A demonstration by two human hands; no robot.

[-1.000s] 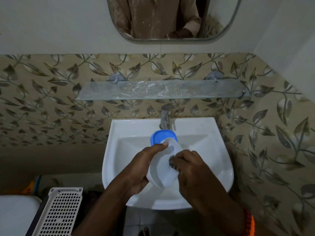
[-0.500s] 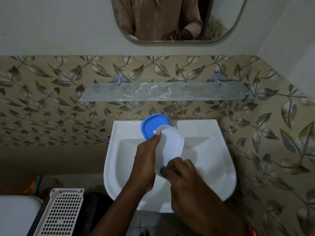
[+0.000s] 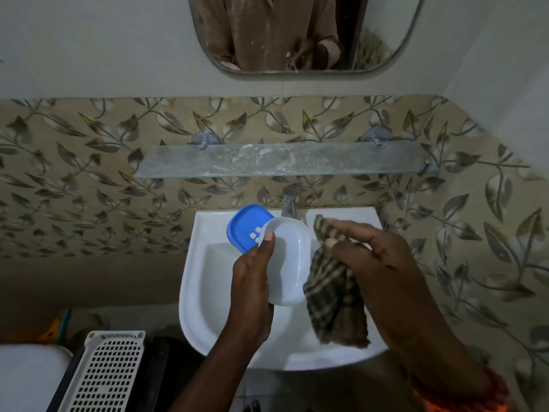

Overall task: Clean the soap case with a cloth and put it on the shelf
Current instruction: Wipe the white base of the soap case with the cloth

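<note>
The person stands at a white sink [image 3: 205, 292], and everything here is placed from it. Above the basin the left hand [image 3: 252, 292] holds the soap case [image 3: 286, 260]: its thumb lies along the rim of the white tray, the other fingers are hidden behind, curled round it. The blue lid [image 3: 245, 227] of the case sticks out behind the tray, over the sink's back left corner. The case is tilted, its hollow side facing the camera.

Just right of the case, also over the basin, the right hand [image 3: 377, 257] pinches a brown checked cloth [image 3: 335, 298] between thumb and fingers, the remaining fingers stretched loosely forward. The cloth hangs down over the sink's right half, and its edge touches the tray's right side.

A metal tap [image 3: 289, 202] rises at the back of the sink. On the leaf-patterned wall above it runs a glass shelf [image 3: 184, 165], and higher still a mirror [image 3: 395, 34]. Left of the sink, low down, stands a white perforated basket [image 3: 107, 373].
</note>
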